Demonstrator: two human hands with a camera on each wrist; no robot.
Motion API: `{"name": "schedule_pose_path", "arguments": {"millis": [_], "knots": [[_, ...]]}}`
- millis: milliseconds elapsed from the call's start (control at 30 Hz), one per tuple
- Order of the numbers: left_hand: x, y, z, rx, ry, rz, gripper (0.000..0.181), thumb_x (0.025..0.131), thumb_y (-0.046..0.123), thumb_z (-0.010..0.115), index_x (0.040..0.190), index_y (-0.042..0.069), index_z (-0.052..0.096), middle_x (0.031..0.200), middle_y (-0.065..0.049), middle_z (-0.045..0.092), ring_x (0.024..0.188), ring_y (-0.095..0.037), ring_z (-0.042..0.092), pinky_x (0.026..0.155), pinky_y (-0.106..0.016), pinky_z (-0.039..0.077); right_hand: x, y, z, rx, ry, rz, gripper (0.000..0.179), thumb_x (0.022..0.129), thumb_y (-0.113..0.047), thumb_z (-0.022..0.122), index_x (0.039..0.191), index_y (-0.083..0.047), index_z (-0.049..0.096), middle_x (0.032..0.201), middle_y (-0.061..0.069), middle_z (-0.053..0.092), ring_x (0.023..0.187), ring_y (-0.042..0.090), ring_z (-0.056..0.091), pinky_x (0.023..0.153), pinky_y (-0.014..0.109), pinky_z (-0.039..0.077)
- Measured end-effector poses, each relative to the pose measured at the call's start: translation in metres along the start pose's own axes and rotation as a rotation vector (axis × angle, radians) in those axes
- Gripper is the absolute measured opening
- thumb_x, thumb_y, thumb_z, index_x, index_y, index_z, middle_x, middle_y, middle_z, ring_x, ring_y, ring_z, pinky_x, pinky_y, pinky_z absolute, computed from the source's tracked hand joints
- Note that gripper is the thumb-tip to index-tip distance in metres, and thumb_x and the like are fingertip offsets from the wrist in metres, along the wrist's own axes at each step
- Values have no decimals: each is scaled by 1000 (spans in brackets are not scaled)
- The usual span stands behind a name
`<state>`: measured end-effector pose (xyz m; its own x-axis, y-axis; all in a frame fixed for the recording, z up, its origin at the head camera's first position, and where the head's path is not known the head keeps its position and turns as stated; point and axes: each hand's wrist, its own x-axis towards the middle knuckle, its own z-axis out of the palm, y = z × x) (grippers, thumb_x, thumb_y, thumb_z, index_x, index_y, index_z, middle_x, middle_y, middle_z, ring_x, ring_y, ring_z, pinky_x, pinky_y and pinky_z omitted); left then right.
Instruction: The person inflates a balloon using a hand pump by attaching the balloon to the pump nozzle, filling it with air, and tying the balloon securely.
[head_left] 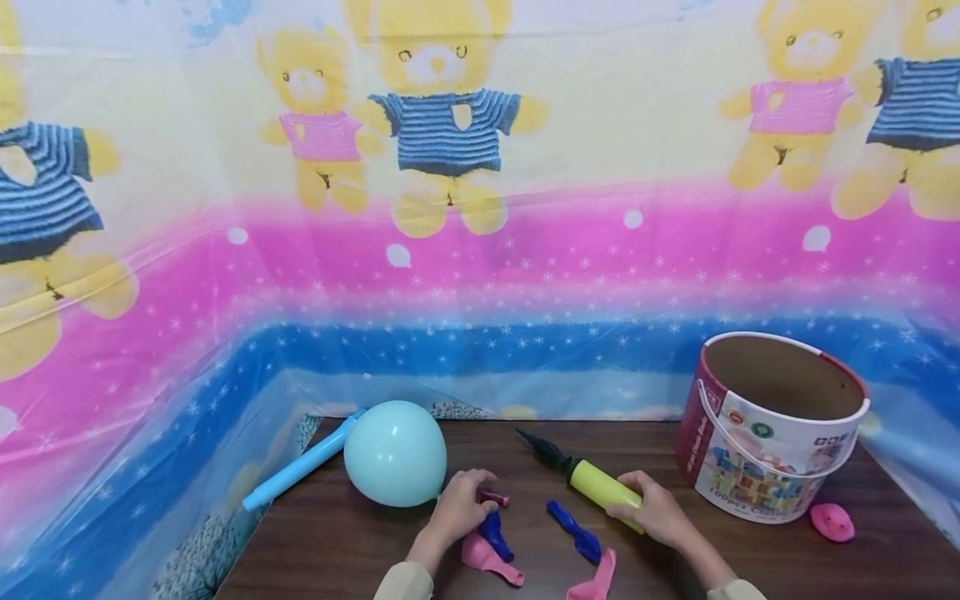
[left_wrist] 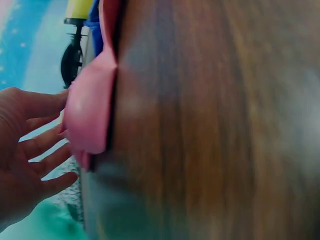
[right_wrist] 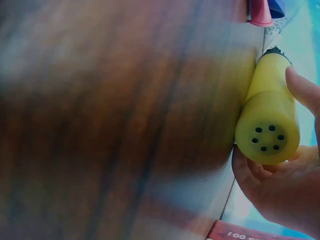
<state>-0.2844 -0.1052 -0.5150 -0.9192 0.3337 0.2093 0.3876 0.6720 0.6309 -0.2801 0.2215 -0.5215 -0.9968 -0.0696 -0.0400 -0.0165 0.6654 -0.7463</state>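
My right hand grips the lower yellow end of a hand balloon pump, which lies on the table with its black nozzle pointing away. In the right wrist view the pump's holed end cap sits between thumb and fingers. My left hand is over a dark pink balloon, fingers spread in the left wrist view; its fingertips are partly hidden. Beside it lie a blue balloon and a pink balloon, both uninflated. Another blue balloon and pink balloon lie between the hands.
An inflated light-blue balloon rests left of my left hand, before a long blue balloon at the table's left edge. A round block bucket stands at right, with a small pink toy beside it. A printed curtain encloses the table.
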Motion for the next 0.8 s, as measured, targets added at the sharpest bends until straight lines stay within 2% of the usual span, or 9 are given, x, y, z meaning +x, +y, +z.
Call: {"name": "schedule_pose_path", "arguments": {"millis": [67, 200, 267, 400, 467, 567, 667, 733, 800], "knots": [[1, -4, 4, -35, -1, 14, 26, 83, 7, 74, 108, -1, 68, 100, -14, 70, 91, -28, 63, 78, -40, 54, -1, 2, 1, -5, -9, 7, 59, 79, -31, 80, 123, 1, 56, 117, 19, 65, 96, 23, 61, 76, 36, 50], [3, -12, 11, -55, 34, 67, 15, 82, 8, 76, 95, 2, 72, 89, -8, 67, 81, -19, 61, 70, -33, 52, -1, 6, 3, 3, -35, 10, 63, 78, -32, 81, 125, 0, 55, 119, 20, 64, 95, 22, 61, 74, 35, 49], [5, -14, 14, -33, 46, 54, 8, 81, 9, 76, 87, 5, 73, 85, -4, 63, 77, -14, 55, 68, -28, 47, 0, 8, 3, 7, -44, 7, 62, 78, -32, 81, 126, -1, 56, 119, 19, 64, 93, 21, 60, 73, 33, 49], [10, -14, 17, -36, 38, -30, 6, 84, 14, 75, 79, 11, 73, 82, 1, 61, 77, -10, 51, 68, -25, 42, 1, 10, 4, 34, -6, -6, 58, 78, -28, 81, 124, -1, 58, 116, 17, 66, 88, 17, 57, 70, 30, 45], [11, -12, 17, -85, 32, -74, 7, 87, 14, 72, 81, 11, 71, 83, 1, 64, 77, -8, 52, 68, -23, 43, 2, 12, 3, 68, 30, -6, 57, 78, -27, 81, 124, -2, 59, 114, 16, 66, 86, 16, 56, 69, 29, 45], [13, -9, 15, -203, 39, -106, 6, 91, 11, 67, 86, 8, 69, 84, -3, 69, 77, -7, 57, 68, -20, 46, 3, 15, 2, 169, 58, 34, 56, 80, -27, 80, 125, -2, 58, 113, 16, 64, 85, 16, 56, 67, 29, 50], [14, -9, 13, -356, 49, -99, 8, 95, 4, 59, 91, 0, 65, 84, -12, 71, 74, -11, 62, 66, -21, 51, 2, 17, -2, 278, 62, 88, 57, 81, -28, 79, 127, -2, 57, 114, 18, 61, 86, 17, 58, 67, 32, 56], [15, -8, 12, -440, 49, -97, 9, 97, 2, 55, 95, -4, 62, 82, -18, 69, 70, -16, 64, 57, -21, 52, 0, 19, -6, 336, 56, 107, 59, 82, -29, 78, 130, -2, 55, 116, 20, 59, 87, 18, 59, 70, 34, 59], [16, -4, 8, -518, 43, -99, 12, 99, 1, 51, 100, -8, 59, 82, -26, 66, 62, -17, 61, 51, -28, 55, -1, 20, -12, 372, 45, 106, 60, 84, -29, 77, 132, -2, 53, 116, 19, 58, 89, 18, 59, 73, 35, 60]]}}
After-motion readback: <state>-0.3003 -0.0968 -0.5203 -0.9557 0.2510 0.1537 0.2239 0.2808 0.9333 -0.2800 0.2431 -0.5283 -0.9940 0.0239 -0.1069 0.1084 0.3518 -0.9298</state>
